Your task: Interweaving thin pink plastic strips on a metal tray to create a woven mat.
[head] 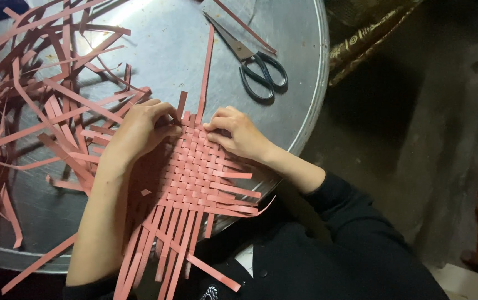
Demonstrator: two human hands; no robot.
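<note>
Pinching the upper edge of the woven pink strip mat (pixel 197 172), the left hand (pixel 141 130) and right hand (pixel 238 133) grip its strips with curled fingers. The mat lies on the round metal table (pixel 166 50), near its front rim. Loose strips (pixel 33 83) lie piled to the left, and black-handled scissors (pixel 253 61) rest beyond the mat.

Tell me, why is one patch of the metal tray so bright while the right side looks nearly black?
Head view: a light overhead glares off the tray at top left, washing out the loose strips there; the floor to the right gets little light and falls dark. The left hand and right hand on the woven mat are sharp, as are the scissors.
</note>
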